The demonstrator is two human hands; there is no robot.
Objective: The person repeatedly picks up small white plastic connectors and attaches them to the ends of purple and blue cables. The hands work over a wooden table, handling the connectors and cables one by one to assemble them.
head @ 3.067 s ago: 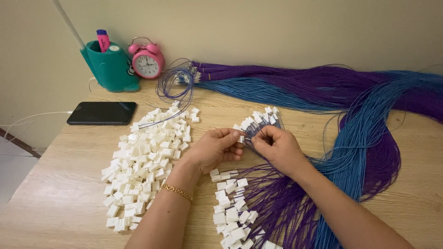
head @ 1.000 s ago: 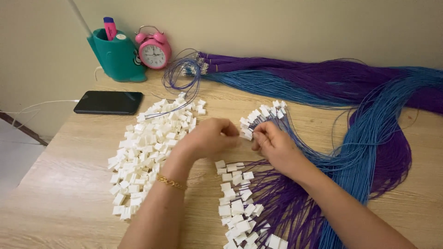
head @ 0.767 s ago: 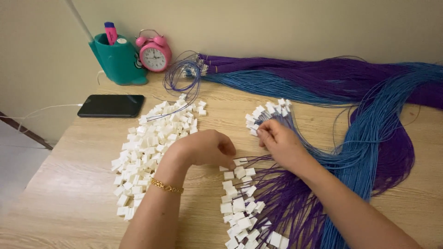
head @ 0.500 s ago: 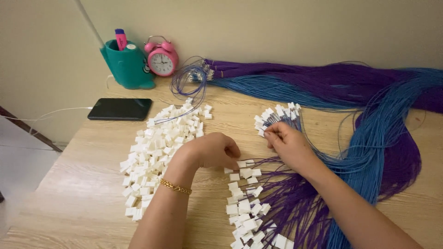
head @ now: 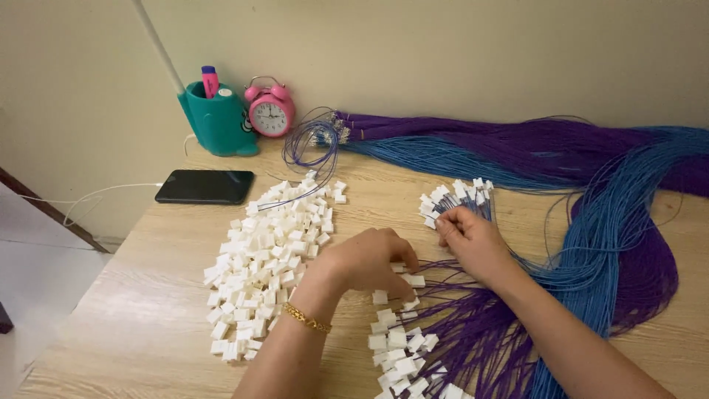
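my right hand [head: 473, 240] pinches a wire bundle [head: 461, 201], plugs pointing toward the clock [head: 270, 111]; my left hand [head: 367, 258] curls over loose plugs [head: 395, 340], grip unclear.

Connectors [head: 269, 251]: white. Wires [head: 517, 148]: purple and blue bundles. Table [head: 133, 318]: light wood grain. Pen cup [head: 218, 122]: teal, with pink marker [head: 210, 80]. Clock [head: 270, 112]: pink, white face. Phone [head: 204, 186]: black. Cable [head: 96, 196]: white. Bracelet [head: 305, 319]: gold. Wall [head: 443, 52]: beige.
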